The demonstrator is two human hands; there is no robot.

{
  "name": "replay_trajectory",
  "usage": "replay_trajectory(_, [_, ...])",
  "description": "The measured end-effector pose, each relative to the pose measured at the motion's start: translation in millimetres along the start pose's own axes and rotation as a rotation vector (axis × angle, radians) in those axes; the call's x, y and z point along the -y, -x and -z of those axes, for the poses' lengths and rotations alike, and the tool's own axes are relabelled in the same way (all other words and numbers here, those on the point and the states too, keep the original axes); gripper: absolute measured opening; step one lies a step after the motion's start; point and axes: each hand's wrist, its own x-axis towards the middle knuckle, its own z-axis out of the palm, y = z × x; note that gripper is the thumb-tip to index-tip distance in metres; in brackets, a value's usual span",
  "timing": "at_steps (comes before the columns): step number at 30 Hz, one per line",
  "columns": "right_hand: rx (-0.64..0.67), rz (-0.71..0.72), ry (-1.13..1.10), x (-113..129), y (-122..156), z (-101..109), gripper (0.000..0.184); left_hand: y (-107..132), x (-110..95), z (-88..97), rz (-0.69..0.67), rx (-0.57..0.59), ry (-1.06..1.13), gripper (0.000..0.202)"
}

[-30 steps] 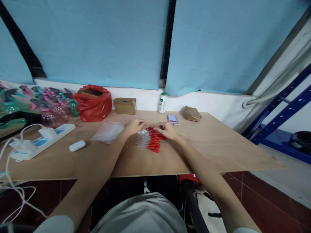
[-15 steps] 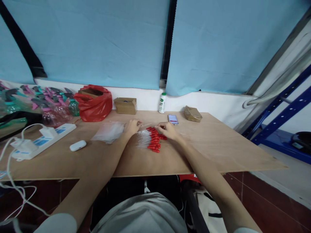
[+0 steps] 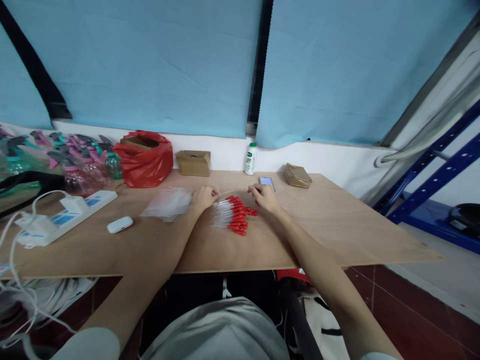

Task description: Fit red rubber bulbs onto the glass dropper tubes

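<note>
The left hand (image 3: 204, 196) pinched the clear tip of one dropper at the far end of the row of red-bulbed droppers (image 3: 232, 215), which lay mid-surface (image 3: 337, 225). The right hand (image 3: 264, 196) rested just beside the red bulbs; its grip could not be told. A clear plastic bag (image 3: 167, 202) lay left.

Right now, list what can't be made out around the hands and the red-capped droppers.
- Left hand: head view; whether it pinches a thin clear tube is too small to tell.
- Right hand: fingers curl, any grip hidden.
- Red-capped droppers: count unreadable, pile overlaps and blurs.
- Phone: partly covered by the right hand.
- White bottle: label too small.
- Clear bags: contents indistinct.
</note>
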Motion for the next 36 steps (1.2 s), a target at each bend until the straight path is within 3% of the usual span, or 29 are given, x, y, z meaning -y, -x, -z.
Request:
replay_trajectory(18, [-0.054, -0.081, 0.054, -12, -5, 0, 0.043, -7, 8, -12.2, -0.024, -0.002, 0.015, 0.011])
replay_trajectory(23, [-0.052, -0.108, 0.071, -11, -5, 2, 0.041, -14, 13, -16.4, -0.026, -0.1, 0.103, 0.016])
replay_trajectory(26, [-0.05, -0.106, 0.089, -10, -5, 4, 0.042, -19, 10, -15.2, 0.028, -0.209, 0.317, 0.016])
replay_trajectory(32, [-0.026, -0.183, 0.195, -16, -7, 6, 0.034, -26, -9, -7.3, 0.113, -0.353, 1.031, 0.016])
replay_trajectory(36, [0.003, -0.277, 0.268, -27, -7, 5, 0.025, -22, -20, 4.3, 0.168, -0.401, 1.301, 0.019])
